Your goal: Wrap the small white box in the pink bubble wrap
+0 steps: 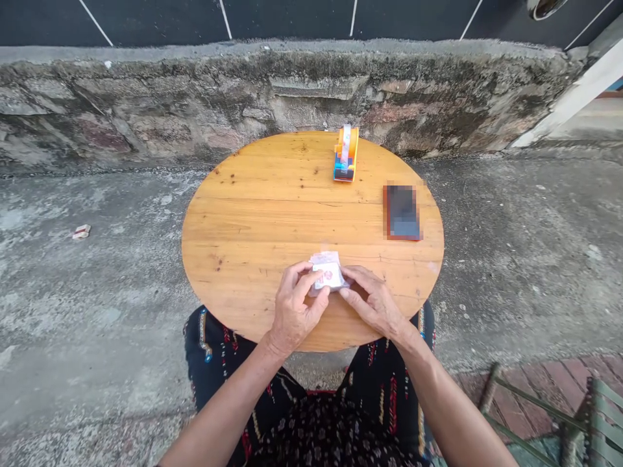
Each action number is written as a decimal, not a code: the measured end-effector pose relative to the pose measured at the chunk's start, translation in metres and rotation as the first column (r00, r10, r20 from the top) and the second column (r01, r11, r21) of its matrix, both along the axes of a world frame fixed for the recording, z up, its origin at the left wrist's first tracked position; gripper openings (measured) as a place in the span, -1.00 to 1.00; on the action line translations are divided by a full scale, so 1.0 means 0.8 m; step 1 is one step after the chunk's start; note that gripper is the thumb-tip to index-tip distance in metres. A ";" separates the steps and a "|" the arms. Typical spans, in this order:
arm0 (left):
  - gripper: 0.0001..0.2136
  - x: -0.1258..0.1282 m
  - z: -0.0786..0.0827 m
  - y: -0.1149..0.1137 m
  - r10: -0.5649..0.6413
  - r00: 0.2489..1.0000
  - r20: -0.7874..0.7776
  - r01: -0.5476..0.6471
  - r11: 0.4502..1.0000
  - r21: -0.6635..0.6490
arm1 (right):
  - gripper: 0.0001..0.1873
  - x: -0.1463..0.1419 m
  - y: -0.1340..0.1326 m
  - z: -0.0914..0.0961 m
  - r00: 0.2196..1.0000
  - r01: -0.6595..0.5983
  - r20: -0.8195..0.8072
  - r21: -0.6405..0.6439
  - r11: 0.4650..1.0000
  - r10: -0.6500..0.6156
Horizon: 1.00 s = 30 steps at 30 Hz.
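Floral top [335,431] nearest; past it our left hand's [294,306] grip is closed on the white packet [327,275] by the table's [257,224] near edge, right hand [377,303] touching its side, pinch unclear; probably adjusting wrapping [345,283], next needs steady fingertips.

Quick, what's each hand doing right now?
Left hand: holding the plastic-wrapped white packet.
Right hand: holding the same packet at its right edge.
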<state>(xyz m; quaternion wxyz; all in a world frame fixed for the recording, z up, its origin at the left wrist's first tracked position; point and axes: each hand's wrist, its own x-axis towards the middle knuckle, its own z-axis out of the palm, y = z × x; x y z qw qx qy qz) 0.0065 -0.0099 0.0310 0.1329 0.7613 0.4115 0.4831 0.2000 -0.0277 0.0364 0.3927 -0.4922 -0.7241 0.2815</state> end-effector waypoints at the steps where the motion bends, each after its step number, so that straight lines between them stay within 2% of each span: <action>1: -0.76 0.000 0.000 -0.001 0.003 1.000 -0.002 -0.003 1.000 -0.001 | -0.66 0.004 0.001 0.002 0.999 0.011 -0.033 -0.027 1.000 -0.012; 5: -0.76 0.001 0.000 -0.002 0.009 1.000 -0.007 -0.009 1.000 0.002 | -0.76 0.016 0.025 0.007 0.985 0.143 -0.089 -0.072 0.987 -0.149; 7: -0.76 0.001 0.000 -0.001 0.013 1.000 -0.007 -0.013 1.000 0.001 | -0.78 0.017 0.045 0.009 0.990 0.130 -0.058 -0.025 0.991 -0.132; 11: -0.75 0.000 -0.001 -0.001 0.015 1.000 -0.006 -0.015 1.000 -0.014 | -0.77 0.008 0.086 0.012 1.000 0.023 0.011 0.047 0.999 -0.023; 14: -0.75 0.000 -0.003 -0.002 0.009 1.000 0.000 -0.009 1.000 -0.029 | -0.78 0.003 0.109 0.013 0.997 0.051 0.061 0.037 0.998 -0.053; 17: -0.74 0.000 -0.003 -0.001 0.007 1.000 0.007 -0.007 0.999 -0.033 | -0.80 0.001 0.123 0.015 0.990 0.118 0.086 -0.100 0.988 -0.109; 20: -0.75 0.000 -0.003 -0.001 0.003 1.000 0.007 -0.003 0.999 -0.040 | -0.81 -0.001 0.130 0.020 0.992 0.105 0.095 -0.258 0.960 -0.083; 24: -0.75 0.000 -0.001 0.000 -0.008 1.000 0.023 0.009 0.998 -0.055 | -0.84 -0.009 0.127 0.028 0.996 0.070 0.070 -0.355 0.932 -0.048; 30: -0.76 0.000 0.001 0.000 -0.012 1.000 0.026 0.013 0.998 -0.062 | -0.78 -0.012 0.121 0.034 0.998 -0.001 -0.061 -0.454 0.891 -0.030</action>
